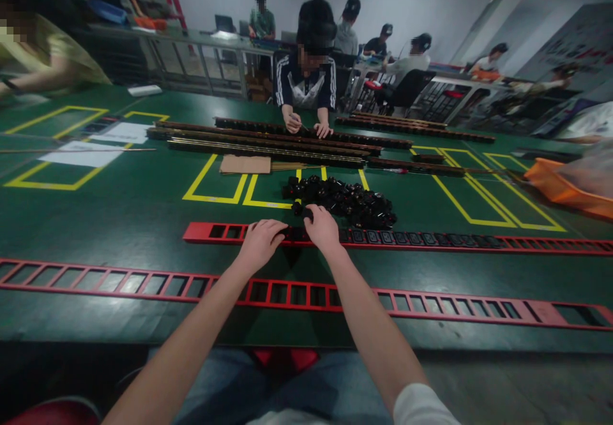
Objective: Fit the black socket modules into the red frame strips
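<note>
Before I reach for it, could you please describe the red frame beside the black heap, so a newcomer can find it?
On the green table, find the heap of black parts. On its near side lies a long red frame. Unlike the other red frame, closer still, it carries a row of black pieces in its slots.

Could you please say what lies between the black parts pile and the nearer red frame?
The farther red frame, holding black pieces, and green tabletop, with the right forearm crossing above, in the head view.
</note>
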{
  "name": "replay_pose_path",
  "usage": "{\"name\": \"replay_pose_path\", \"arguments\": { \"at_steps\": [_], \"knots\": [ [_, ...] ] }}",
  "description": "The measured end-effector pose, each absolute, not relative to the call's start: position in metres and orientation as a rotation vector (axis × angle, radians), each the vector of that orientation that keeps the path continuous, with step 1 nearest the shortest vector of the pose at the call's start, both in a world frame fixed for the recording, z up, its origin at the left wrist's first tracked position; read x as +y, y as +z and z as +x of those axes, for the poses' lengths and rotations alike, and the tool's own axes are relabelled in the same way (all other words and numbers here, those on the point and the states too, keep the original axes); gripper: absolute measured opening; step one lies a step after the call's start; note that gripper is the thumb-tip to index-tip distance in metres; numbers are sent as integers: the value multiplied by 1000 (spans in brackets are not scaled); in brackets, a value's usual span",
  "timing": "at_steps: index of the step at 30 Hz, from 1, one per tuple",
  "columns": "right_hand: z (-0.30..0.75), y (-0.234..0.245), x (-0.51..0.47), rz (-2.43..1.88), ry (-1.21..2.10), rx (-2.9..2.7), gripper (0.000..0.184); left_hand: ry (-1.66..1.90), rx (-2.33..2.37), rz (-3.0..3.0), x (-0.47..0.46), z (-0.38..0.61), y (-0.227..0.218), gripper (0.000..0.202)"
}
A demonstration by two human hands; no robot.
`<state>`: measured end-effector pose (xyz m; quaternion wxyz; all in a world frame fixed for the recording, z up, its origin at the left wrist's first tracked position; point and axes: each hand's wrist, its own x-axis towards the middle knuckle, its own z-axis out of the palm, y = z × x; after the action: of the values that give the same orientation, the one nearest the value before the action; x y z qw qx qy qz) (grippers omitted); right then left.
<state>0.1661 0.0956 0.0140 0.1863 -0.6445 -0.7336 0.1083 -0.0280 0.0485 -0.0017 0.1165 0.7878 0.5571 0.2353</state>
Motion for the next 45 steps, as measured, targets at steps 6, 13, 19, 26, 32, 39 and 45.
{"name": "replay_pose_path", "arguments": {
  "at_steps": [6, 13, 19, 26, 32, 39, 45],
  "knots": [
    [160, 13, 92, -1399, 400, -2018, 41, 800, 1625, 2197, 51, -31, -12, 43],
    [146, 16, 82, -1010, 575, -2111, 41, 1025, 1573, 2090, 55, -34, -17, 54],
    [146, 17, 81, -976, 621, -2054, 40, 1143, 1468, 2076, 51, -33, -5, 49],
    [144, 15, 80, -1003, 594, -2107, 29, 1210, 1528, 2005, 52, -34, -4, 47],
    [145, 17, 78, -994, 566, -2118, 11, 1181, 1507, 2040, 51, -33, -5, 55],
    [144, 13, 80, -997, 552, -2157, 9, 1023, 1419, 2091, 57, -44, 3, 57],
    [141, 11, 79, -906, 590, -2223, 13, 797, 1358, 2148, 68, -74, 18, 49]
  ]
}}
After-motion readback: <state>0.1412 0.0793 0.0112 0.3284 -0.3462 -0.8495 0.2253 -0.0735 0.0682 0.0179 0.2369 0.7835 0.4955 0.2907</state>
